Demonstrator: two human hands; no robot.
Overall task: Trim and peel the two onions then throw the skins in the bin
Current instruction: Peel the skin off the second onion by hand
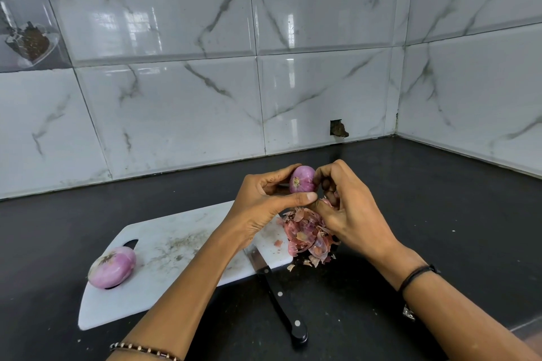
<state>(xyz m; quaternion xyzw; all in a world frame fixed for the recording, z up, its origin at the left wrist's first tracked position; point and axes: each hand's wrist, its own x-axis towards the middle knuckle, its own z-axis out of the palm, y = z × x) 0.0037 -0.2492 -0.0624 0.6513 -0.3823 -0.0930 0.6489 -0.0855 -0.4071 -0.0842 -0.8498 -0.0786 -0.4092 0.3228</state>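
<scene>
My left hand grips a small purple onion above the white cutting board, thumb under it and fingers over its top. My right hand is curled against the onion's right side, its fingertips pinching at the skin there. Below the hands, a heap of pink-brown onion skins covers the board's right end and spills onto the counter. A second, larger peeled onion lies on the board's left end over the handle hole.
A black-handled knife lies with its blade on the board's near edge and its handle on the dark counter. Marble-look tiled walls meet in a corner at the back right. No bin is in view.
</scene>
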